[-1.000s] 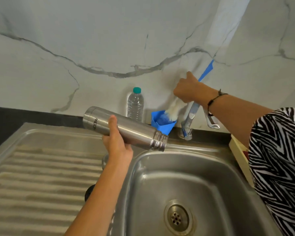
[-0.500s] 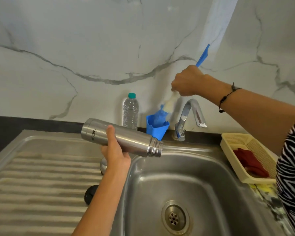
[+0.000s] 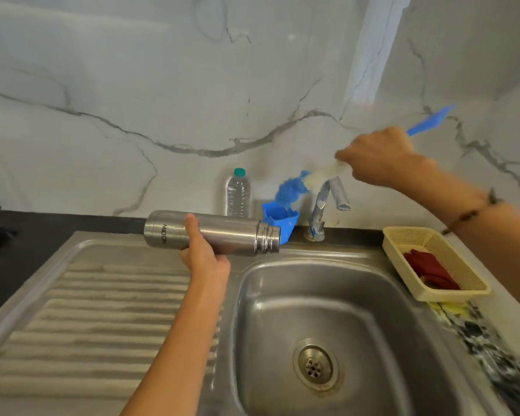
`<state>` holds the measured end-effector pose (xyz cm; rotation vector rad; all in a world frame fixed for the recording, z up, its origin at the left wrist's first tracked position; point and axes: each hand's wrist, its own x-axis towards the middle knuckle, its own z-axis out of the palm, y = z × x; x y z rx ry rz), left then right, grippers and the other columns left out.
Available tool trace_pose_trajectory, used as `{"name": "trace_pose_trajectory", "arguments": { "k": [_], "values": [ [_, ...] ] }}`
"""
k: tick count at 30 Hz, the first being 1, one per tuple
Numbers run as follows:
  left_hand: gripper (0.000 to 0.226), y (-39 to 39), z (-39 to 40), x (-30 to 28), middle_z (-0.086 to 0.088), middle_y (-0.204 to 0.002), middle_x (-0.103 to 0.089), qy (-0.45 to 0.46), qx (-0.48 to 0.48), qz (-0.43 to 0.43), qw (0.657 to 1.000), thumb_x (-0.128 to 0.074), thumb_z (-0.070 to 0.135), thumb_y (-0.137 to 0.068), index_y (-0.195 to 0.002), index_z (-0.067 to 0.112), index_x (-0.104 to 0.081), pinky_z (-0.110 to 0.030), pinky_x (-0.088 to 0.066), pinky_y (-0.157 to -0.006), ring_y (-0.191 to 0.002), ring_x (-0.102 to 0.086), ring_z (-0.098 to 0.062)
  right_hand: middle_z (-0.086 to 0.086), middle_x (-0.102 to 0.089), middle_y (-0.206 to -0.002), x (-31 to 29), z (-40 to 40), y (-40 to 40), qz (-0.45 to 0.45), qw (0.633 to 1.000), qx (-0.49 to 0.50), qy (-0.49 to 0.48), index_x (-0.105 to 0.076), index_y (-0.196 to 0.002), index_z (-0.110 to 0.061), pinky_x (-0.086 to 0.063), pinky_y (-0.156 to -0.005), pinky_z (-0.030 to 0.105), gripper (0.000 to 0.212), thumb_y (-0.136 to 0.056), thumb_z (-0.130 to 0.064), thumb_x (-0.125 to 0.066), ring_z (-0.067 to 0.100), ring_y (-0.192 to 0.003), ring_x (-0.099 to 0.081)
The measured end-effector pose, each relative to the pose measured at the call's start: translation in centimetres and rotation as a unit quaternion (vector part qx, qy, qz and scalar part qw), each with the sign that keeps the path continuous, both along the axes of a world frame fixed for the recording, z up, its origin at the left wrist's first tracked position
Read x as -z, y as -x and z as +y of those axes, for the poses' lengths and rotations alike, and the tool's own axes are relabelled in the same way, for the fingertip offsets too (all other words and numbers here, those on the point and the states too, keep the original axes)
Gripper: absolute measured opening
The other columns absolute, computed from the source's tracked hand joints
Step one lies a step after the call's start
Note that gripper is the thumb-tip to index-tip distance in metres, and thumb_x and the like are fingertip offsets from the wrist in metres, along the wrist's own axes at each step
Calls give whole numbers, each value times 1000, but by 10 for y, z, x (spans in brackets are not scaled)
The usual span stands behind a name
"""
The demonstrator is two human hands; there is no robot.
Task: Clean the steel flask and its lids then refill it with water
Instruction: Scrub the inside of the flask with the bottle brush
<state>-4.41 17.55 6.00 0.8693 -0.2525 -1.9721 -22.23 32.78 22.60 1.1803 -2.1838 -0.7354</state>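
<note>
Flask [image 3: 222, 233] sideways in left hand [image 3: 203, 256] grip, right hand [image 3: 379, 156] clutching motion-blurred brush [image 3: 297, 184], handle middle hidden.

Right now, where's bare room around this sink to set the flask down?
The ribbed drainboard left of the basin lies bare, and so does the basin floor around the drain. The back ledge is crowded: plastic bottle, blue cup, tap. The basket fills the right counter.

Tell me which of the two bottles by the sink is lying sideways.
The steel flask, held level in the left hand with its open mouth toward the basin. The clear plastic water bottle with the teal cap stands upright against the wall.
</note>
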Motion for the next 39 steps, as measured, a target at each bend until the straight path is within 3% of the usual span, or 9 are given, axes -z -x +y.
{"name": "trace_pose_trajectory", "arguments": {
  "k": [4,6,9,14,19,25,29,34,39],
  "values": [
    [41,-14,-9,-2,-5,-118,-63,-10,-32,18,999,-72,38,-83,-107,19,-46,-44,-50,-98,-105,-63,-22,2,-63,-99,41,60,-41,-183,966,50,178,-50,-125,-37,-47,-69,35,40,-92,-17,-42,25,-85,-60],
    [43,-17,-11,-4,-5,-118,-62,-13,-45,8,999,-72,40,-83,-109,20,-45,-44,-50,-98,-105,-63,-22,6,-63,-109,74,86,-62,-285,922,67,251,-47,-128,-44,-47,-71,36,44,-93,-18,-41,31,-93,-60],
    [47,-16,-6,-4,-6,-119,-61,-5,-67,0,998,-71,41,-83,-114,19,-43,-45,-51,-96,-103,-63,-24,7,-61,-92,128,107,-83,-405,850,65,329,-48,-131,-41,-40,-55,30,43,-96,-18,-40,26,-75,-55],
    [48,-9,12,0,-3,-118,-60,-15,-127,-35,991,-70,45,-83,-112,19,-42,-40,-50,-96,-101,-62,-22,7,-65,-104,194,119,-72,-523,738,76,420,-54,-130,-31,-36,-65,32,39,-96,-15,-46,21,-83,-53],
    [51,-3,28,5,-4,-106,-58,-9,-143,-50,988,-69,42,-84,-114,18,-36,-44,-52,-93,-91,-61,-21,-1,-66,-87,220,126,-54,-525,762,-9,379,-54,-128,-41,-38,-61,31,43,-94,-15,-47,23,-83,-61],
    [55,-9,25,9,-8,-112,-59,25,-124,-68,990,-73,37,-82,-119,20,-37,-49,-52,-92,-98,-63,-25,-1,-70,-76,236,127,-33,-449,808,-150,350,-68,-111,-21,-41,-50,27,37,-83,-4,-51,28,-64,-64],
    [54,-16,19,14,-8,-110,-61,33,-100,-95,990,-73,39,-81,-120,17,-43,-47,-55,-86,-94,-64,-24,0,-73,-79,242,127,-27,-357,837,-230,345,-72,-97,-13,-46,-39,28,38,-78,-19,-40,27,-56,-67],
    [63,-15,16,33,-9,-113,-66,60,-58,-150,985,-76,36,-75,-125,14,-46,-47,-57,-80,-94,-68,-25,-2,-73,-77,234,129,-27,-334,865,-218,304,-72,-95,-17,-45,-38,26,30,-71,-10,-54,23,-54,-66],
    [61,4,31,45,-10,-113,-66,44,8,-132,990,-77,35,-75,-125,13,-50,-51,-55,-86,-96,-67,-28,1,-71,-81,238,106,-57,-422,831,-129,338,-68,-97,-19,-51,-55,36,23,-84,-17,-48,29,-72,-66]
  ]
}}
